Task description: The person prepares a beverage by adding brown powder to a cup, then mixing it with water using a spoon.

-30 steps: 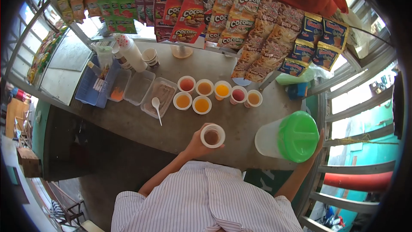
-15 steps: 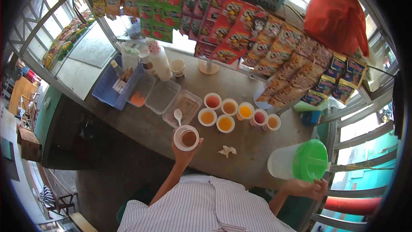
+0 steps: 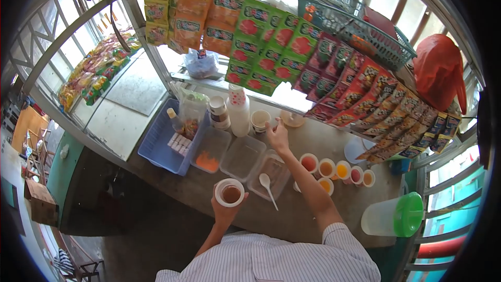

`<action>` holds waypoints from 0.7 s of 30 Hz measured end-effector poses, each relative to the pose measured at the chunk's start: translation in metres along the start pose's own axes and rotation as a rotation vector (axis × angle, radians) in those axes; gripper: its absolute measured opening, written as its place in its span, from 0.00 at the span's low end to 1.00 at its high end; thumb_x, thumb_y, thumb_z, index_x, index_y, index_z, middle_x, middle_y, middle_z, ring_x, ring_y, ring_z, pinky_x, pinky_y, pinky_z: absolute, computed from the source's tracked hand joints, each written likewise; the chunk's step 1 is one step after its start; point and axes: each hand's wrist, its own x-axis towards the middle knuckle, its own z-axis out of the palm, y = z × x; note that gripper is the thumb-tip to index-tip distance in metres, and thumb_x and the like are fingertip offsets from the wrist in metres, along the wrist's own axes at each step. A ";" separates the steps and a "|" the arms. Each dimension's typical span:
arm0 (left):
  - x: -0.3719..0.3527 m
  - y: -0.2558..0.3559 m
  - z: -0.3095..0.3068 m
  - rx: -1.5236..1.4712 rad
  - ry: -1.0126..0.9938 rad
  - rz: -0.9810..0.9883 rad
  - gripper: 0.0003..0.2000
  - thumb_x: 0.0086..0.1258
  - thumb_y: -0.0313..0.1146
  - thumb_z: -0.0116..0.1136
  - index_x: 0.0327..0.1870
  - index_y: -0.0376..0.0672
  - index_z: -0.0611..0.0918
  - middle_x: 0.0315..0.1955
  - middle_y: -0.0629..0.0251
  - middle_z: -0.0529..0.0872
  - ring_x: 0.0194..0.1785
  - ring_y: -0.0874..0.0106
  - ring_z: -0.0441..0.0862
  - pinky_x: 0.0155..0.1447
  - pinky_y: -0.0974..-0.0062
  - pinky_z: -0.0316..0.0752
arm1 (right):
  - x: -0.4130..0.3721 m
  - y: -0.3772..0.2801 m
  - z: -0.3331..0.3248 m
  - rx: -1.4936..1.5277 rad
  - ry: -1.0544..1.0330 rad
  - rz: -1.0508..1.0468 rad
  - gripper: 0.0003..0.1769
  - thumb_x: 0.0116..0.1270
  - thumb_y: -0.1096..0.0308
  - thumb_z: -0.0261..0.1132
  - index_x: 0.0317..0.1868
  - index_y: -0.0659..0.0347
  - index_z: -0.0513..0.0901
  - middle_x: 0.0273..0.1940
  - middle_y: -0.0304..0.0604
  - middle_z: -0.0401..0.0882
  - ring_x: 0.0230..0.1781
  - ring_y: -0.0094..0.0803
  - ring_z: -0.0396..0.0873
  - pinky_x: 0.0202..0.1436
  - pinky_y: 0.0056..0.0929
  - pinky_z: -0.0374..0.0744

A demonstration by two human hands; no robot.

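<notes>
White cup (image 3: 229, 190), brown contents (image 3: 230, 195), seen against the surface (image 3: 284, 223) near its edge; left hand (image 3: 224, 212) wrapped round it. Probably light, easily dented: grip gently below rim. Right hand (image 3: 278, 137): fingers parted, near paper cups (image 3: 260, 121), contact unclear.

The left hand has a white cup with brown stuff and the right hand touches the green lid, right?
No: the head view shows the right hand near a patterned cup, not the green lid. The left hand has a white cup with brown stuff.

Small drinks stall: hanging sachet strips (image 3: 271, 47), cups of coloured drinks (image 3: 327, 167).
</notes>
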 end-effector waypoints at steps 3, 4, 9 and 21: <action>0.013 -0.010 -0.017 0.007 0.010 -0.040 0.26 0.50 0.30 0.81 0.48 0.38 0.77 0.40 0.64 0.85 0.43 0.74 0.84 0.50 0.75 0.79 | 0.016 0.005 0.023 0.010 0.073 -0.105 0.20 0.76 0.58 0.56 0.50 0.71 0.76 0.27 0.56 0.79 0.32 0.54 0.81 0.40 0.45 0.77; 0.017 -0.012 -0.022 0.004 -0.006 -0.050 0.26 0.50 0.30 0.81 0.48 0.38 0.77 0.40 0.64 0.85 0.43 0.74 0.84 0.50 0.75 0.79 | 0.016 0.009 0.025 0.007 0.073 -0.096 0.20 0.76 0.58 0.56 0.50 0.71 0.76 0.27 0.56 0.79 0.32 0.54 0.81 0.40 0.45 0.77; 0.037 -0.016 -0.030 0.039 -0.051 -0.017 0.26 0.51 0.30 0.80 0.48 0.38 0.77 0.39 0.64 0.85 0.42 0.73 0.84 0.50 0.74 0.79 | -0.007 -0.030 -0.015 0.158 0.171 -0.325 0.17 0.80 0.62 0.49 0.43 0.69 0.77 0.31 0.54 0.80 0.29 0.45 0.79 0.33 0.36 0.75; 0.030 0.002 0.056 -0.066 -0.269 0.109 0.27 0.50 0.29 0.80 0.49 0.38 0.77 0.40 0.63 0.84 0.43 0.70 0.83 0.50 0.73 0.78 | -0.145 -0.105 -0.198 0.299 -0.418 -0.406 0.09 0.77 0.71 0.53 0.52 0.64 0.75 0.36 0.44 0.80 0.33 0.34 0.80 0.39 0.30 0.78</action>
